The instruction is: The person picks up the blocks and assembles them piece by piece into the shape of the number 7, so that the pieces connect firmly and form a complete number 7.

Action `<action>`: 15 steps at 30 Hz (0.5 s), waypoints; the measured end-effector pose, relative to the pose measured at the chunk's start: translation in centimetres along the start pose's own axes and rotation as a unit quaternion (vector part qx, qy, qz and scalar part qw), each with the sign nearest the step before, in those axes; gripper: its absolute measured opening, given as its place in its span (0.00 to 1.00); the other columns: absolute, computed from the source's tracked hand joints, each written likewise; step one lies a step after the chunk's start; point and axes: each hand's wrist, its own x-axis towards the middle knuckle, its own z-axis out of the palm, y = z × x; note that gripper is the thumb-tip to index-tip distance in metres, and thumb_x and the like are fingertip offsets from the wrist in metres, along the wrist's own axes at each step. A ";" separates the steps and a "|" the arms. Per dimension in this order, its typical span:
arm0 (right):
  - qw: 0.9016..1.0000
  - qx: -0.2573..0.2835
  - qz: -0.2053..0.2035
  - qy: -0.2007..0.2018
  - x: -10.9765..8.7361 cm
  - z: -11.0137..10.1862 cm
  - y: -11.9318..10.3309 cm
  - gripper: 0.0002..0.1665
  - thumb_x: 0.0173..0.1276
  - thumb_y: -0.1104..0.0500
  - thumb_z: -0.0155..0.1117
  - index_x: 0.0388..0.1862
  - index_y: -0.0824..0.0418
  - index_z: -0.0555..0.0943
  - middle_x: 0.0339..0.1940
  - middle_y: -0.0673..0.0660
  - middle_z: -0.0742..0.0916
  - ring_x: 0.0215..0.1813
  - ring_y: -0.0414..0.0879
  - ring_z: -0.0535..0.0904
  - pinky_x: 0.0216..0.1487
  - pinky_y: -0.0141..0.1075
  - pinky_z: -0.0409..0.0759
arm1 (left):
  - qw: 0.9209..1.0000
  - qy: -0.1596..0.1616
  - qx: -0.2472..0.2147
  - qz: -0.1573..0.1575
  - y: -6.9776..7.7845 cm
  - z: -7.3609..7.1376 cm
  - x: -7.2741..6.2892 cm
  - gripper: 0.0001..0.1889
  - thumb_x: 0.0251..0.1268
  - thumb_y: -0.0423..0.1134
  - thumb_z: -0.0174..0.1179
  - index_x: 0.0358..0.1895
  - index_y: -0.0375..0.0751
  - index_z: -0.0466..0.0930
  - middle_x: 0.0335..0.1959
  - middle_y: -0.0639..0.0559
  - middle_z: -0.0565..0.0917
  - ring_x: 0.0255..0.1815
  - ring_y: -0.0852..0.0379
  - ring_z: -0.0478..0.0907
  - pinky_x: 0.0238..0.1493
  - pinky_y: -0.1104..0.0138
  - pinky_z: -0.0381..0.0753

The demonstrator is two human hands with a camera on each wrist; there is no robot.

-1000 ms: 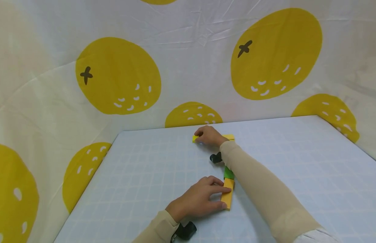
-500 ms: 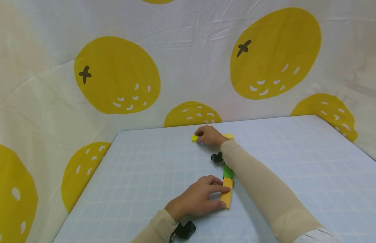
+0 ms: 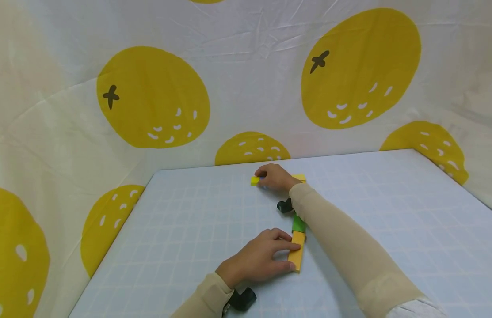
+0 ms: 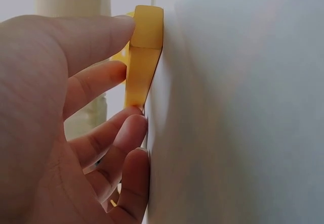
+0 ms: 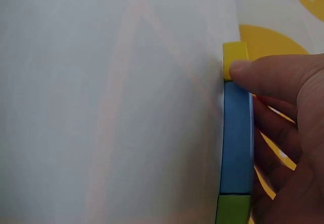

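Note:
My left hand (image 3: pixel 261 256) rests thumb and index fingertips on a long orange block (image 3: pixel 296 251) lying flat, the other fingers beside it. A green block (image 3: pixel 299 224) stands end to end with it. Farther back, my right hand (image 3: pixel 274 177) pinches a small yellow block (image 5: pixel 235 57) at the left end of a far row, thumb on its near side and fingers behind. Against it sits a long blue block (image 5: pixel 237 138), followed by another green block (image 5: pixel 233 209). A yellow-orange block (image 3: pixel 299 177) shows past the right wrist. My right sleeve hides part of the near line.
The blocks lie on a pale blue gridded table (image 3: pixel 198 207). A white curtain (image 3: pixel 253 88) with large yellow fruit prints hangs behind its far edge. My right forearm (image 3: pixel 349 243) reaches across, and a black wrist camera (image 3: pixel 242 300) hangs below my left wrist.
Both hands keep nearly the same places. A bit of blue block now shows between the right fingers beside the yellow block. The view shifts slightly.

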 end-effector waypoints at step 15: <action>1.000 -0.006 -0.006 0.009 -0.2 -0.2 0.3 0.22 0.65 0.58 0.71 0.58 0.59 0.84 0.55 0.53 0.86 0.58 0.47 0.78 0.64 0.42 0.73 | 0.997 0.025 0.074 0.022 0.5 -0.1 -0.5 0.24 0.72 0.59 0.57 0.67 0.60 0.78 0.60 0.59 0.74 0.60 0.62 0.70 0.60 0.68 0.74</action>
